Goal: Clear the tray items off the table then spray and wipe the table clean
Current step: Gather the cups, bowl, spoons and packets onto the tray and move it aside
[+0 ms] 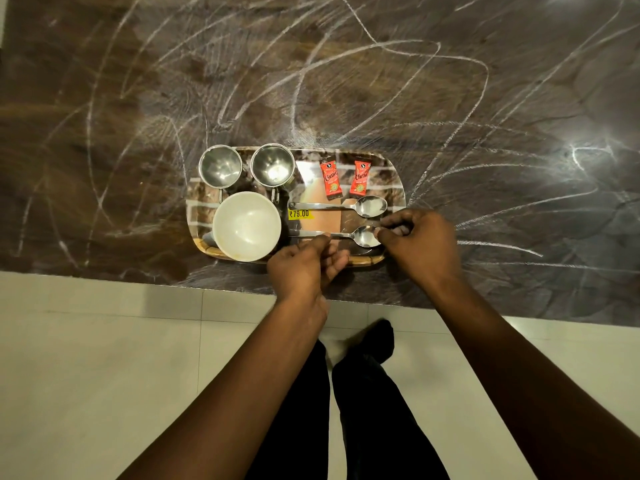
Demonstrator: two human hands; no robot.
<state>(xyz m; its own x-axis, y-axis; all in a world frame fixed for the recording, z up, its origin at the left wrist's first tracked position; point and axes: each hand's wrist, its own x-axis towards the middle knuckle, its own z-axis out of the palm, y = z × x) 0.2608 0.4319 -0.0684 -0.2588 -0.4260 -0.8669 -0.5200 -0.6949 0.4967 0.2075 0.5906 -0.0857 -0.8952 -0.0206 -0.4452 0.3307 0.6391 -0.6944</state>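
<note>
Down below, pale glossy floor tiles [104, 393] spread out on both sides of the person's black trouser legs [370, 410]. A black-clad foot [379, 336] pokes forward just beyond those legs, and a thin grout line [121, 312] runs off to their left.

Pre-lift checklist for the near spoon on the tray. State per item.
1. Left hand grip on handle of near steel spoon: ok, pinching.
2. Right hand grip on its bowl end: ok, fingertips pinch the edge.
3. Far steel spoon apart from it: ok.
4. Round white bowl clear of the handle tip: cannot tell, very close.
5. Dark marble table wiped: not ok, white scribbles all over.
</note>
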